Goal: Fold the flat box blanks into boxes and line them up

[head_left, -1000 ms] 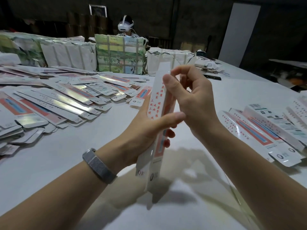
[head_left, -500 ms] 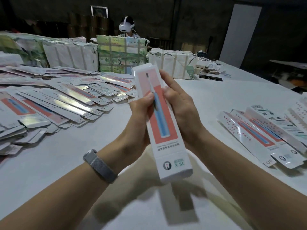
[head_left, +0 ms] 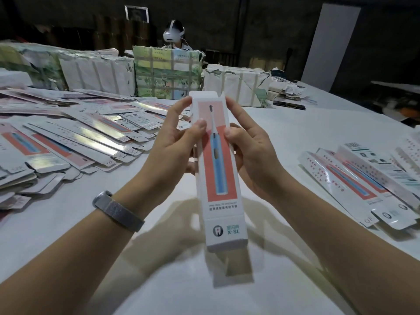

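White cardboard with a coral panel and a blue toothbrush printed on it, that's the box (head_left: pixel 218 169) getting held up over the table (head_left: pixel 295 137) in the head view. It's standing lengthwise away from the camera, far end flaps sticking open, near end looking closed. The left hand (head_left: pixel 175 142) is pinching its left edge, thumb on the printed front and fingers curling round behind. The right hand (head_left: pixel 247 146) is doing the same on the right edge, index finger reaching up near the top flap. A grey mesh watch band (head_left: pixel 118 210) is sitting on the left wrist. Flat blanks (head_left: pixel 75 137) are lying fanned out in a big pile on the left, and a row of folded boxes (head_left: pixel 368 178) is lying on the right. Wrapped bundles (head_left: pixel 168 73) are stacked along the far edge.
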Available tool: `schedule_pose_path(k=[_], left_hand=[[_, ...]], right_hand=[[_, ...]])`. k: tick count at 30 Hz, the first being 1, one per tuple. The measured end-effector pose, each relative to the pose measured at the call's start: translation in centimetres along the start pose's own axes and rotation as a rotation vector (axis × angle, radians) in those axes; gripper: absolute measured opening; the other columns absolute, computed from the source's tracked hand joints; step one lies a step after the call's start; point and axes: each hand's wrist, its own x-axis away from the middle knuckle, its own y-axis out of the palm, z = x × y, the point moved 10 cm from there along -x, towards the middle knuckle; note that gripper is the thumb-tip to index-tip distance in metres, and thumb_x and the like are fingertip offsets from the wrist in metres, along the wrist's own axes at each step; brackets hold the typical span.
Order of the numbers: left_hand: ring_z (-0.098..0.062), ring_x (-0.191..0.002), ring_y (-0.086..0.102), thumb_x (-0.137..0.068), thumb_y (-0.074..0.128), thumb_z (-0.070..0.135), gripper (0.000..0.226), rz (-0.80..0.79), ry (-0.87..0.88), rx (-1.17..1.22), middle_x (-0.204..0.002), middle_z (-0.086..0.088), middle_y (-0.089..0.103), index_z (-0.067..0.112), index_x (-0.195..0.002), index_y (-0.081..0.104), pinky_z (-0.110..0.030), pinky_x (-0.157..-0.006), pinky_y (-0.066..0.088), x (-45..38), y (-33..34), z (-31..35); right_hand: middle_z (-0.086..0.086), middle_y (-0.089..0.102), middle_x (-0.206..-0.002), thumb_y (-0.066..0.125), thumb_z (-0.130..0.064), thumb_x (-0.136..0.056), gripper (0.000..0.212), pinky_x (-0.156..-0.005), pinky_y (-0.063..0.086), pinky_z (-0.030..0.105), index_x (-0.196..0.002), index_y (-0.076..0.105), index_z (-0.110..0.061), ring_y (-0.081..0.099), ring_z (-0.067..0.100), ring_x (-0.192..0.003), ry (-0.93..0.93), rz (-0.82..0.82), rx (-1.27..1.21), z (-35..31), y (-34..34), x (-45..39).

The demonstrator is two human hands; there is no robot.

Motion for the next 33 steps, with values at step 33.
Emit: schedule_pose_path(k=[33], left_hand=[[-0.020,-0.075,0.070,-0.094,0.046,0.038,0.032,-0.255,-0.070,-0.046,-0.081,0.004,0.069,0.051,-0.123,0.045,-0.041,-0.063,0.060,0.4,2.3,-1.4]], right_hand=[[0.000,0.068,-0.080,0.060,-0.006,-0.074,0.014,-0.078,0.048,0.034,-0.084,0.062,-0.016,0.059,0.023,-0.082,-0.029,0.019,-0.133,0.1,-2.3,-1.0]])
